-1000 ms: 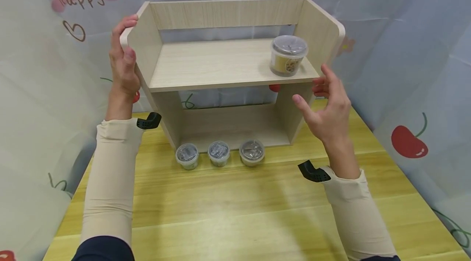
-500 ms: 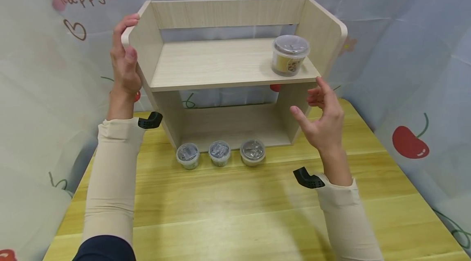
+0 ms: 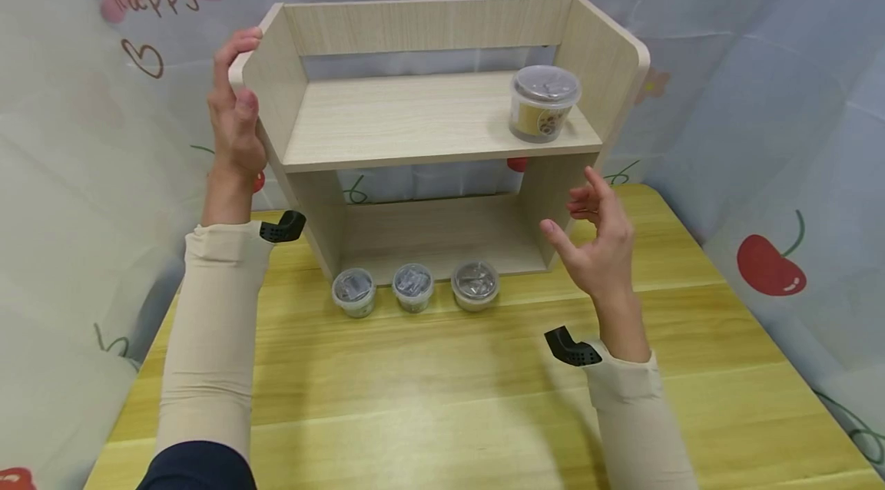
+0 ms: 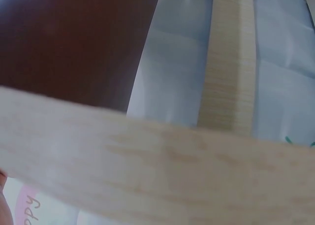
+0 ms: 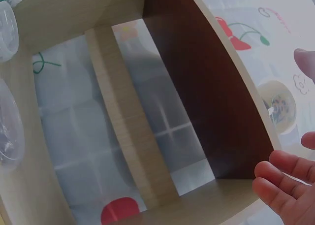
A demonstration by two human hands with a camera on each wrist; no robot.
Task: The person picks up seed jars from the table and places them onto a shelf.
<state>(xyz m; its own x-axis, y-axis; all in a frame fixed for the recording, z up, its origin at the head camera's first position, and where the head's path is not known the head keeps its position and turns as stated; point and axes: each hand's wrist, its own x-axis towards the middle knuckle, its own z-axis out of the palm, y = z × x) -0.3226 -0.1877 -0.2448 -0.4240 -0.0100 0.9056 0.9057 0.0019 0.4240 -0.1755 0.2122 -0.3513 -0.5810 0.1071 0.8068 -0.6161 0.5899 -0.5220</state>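
My left hand (image 3: 235,110) grips the front edge of the left side panel of a pale wooden shelf (image 3: 435,160). The thumb lies on the near side and the fingers wrap behind. By the shelf's lower right front, my right hand (image 3: 598,244) hangs in the air, thumb apart from its loosely bent fingers, holding nothing. On the upper board stands a larger lidded plastic tub (image 3: 544,104) with a yellow label, at the right end. Three small lidded cups, a left cup (image 3: 354,293), a middle cup (image 3: 412,288) and a right cup (image 3: 475,286), stand before the lower board.
The shelf stands on a yellow wooden table (image 3: 415,398). Behind and at both sides hangs a printed curtain (image 3: 774,129) with cherries and lettering. Black wrist mounts (image 3: 572,346) sit on both sleeves.
My right hand has moved down and to the left, away from the upper board's right end. The left hand, shelf, tub and cups keep their places.
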